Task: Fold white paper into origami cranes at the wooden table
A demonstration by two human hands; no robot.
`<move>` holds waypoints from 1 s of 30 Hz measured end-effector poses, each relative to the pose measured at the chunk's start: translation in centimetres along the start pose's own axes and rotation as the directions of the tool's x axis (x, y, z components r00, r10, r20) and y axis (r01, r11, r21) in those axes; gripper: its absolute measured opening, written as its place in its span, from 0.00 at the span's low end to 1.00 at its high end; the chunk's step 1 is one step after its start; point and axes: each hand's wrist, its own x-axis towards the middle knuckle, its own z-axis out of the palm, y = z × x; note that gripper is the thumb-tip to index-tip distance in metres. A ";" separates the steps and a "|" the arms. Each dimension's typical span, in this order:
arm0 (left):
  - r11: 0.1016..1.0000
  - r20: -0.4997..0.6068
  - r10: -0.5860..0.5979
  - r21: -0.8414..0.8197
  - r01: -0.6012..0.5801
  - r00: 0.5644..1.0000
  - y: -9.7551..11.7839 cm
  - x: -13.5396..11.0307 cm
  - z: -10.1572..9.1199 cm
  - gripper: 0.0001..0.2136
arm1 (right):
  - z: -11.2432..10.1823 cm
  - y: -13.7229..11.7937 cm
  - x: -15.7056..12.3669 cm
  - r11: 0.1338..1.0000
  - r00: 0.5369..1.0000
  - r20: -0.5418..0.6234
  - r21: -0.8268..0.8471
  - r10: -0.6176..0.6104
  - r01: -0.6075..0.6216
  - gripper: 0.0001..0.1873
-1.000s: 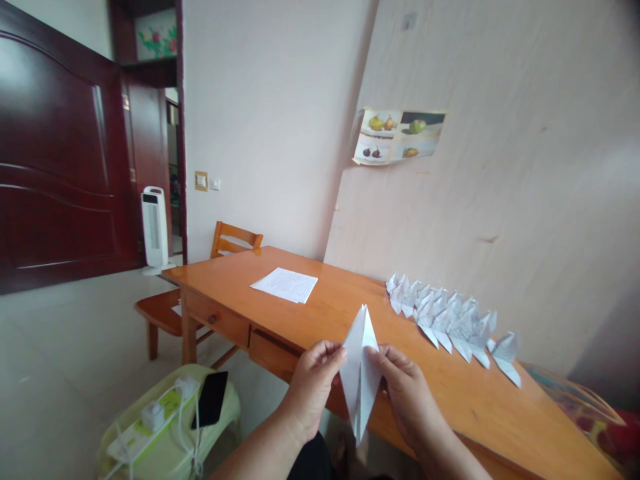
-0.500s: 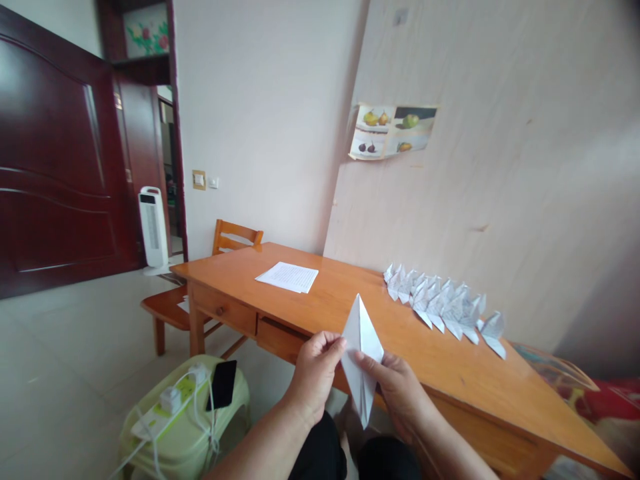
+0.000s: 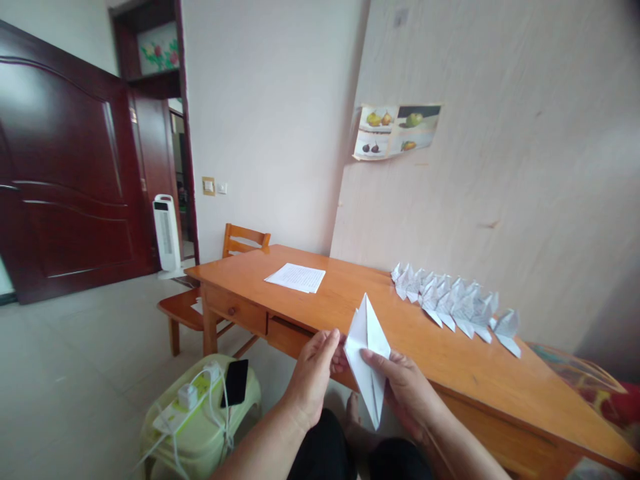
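Note:
A folded white paper, long and diamond-shaped with a crease down its middle, stands upright in front of me above my lap. My right hand grips its right side, thumb flat on the front face and fingers behind. Close to the left corner is my left hand, its thumb raised off the paper and its fingers curled near the edge. Whether those fingertips touch the paper is hard to see. On the left edge a thin flap stands slightly apart from the rest.
Along the back right of the wooden table stands a row of folded paper pieces. A stack of printed sheets lies further left. A pale green stool holds a power strip and a black phone.
My left thumb has lifted away from the paper's left corner, which it was pinching. A flap now shows on that side. My right hand keeps its hold. The view has shifted slightly left.

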 end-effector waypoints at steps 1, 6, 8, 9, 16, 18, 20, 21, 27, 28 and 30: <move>1.000 0.005 -0.002 -0.008 0.002 1.000 0.1 -0.1 -0.1 0.19 | 0.1 0.0 -0.1 1.000 1.000 0.006 0.006 0.007 -0.007 0.19; 0.991 0.162 -0.094 -0.076 0.107 0.982 0.4 -1.0 -0.4 0.19 | 0.2 0.7 -0.4 0.998 0.990 0.135 -0.055 0.051 -0.044 0.20; 0.986 0.210 -0.120 -0.089 0.141 0.970 0.5 -1.3 -0.5 0.18 | 0.2 1.1 -0.4 0.994 0.982 0.183 -0.104 0.052 -0.033 0.20; 0.984 0.215 -0.122 -0.100 0.146 0.969 0.5 -1.5 -0.6 0.17 | 0.2 1.3 -0.4 0.992 0.979 0.195 -0.124 0.050 -0.025 0.20; 0.980 0.153 -0.090 -0.160 0.115 0.984 0.6 -1.9 -0.5 0.15 | 0.3 1.9 -0.5 0.987 0.969 0.224 -0.142 0.106 -0.075 0.20; 0.980 0.145 -0.085 -0.168 0.109 0.986 0.4 -1.9 -0.5 0.15 | 0.3 2.0 -0.5 0.987 0.965 0.234 -0.133 0.120 -0.091 0.20; 0.976 0.113 -0.100 -0.181 0.119 0.989 0.3 -1.8 -0.6 0.14 | 0.2 2.1 -0.6 0.984 0.963 0.241 -0.152 0.124 -0.088 0.20; 0.974 0.089 -0.113 -0.189 0.128 0.990 0.3 -1.8 -0.6 0.14 | 0.1 2.2 -0.6 0.982 0.962 0.241 -0.171 0.126 -0.085 0.19; 0.949 -0.029 -0.170 -0.274 0.155 0.985 0.1 -1.2 -0.3 0.16 | -0.5 2.6 -0.8 0.967 0.962 0.239 -0.245 0.133 -0.073 0.20; 0.944 -0.041 -0.178 -0.289 0.159 0.983 0.1 -1.2 -0.2 0.15 | -0.6 2.7 -0.8 0.965 0.963 0.236 -0.252 0.132 -0.071 0.20; 0.937 -0.067 -0.189 -0.311 0.160 0.980 0.0 -1.2 -0.1 0.15 | -0.7 2.7 -0.8 0.961 0.962 0.234 -0.268 0.138 -0.072 0.21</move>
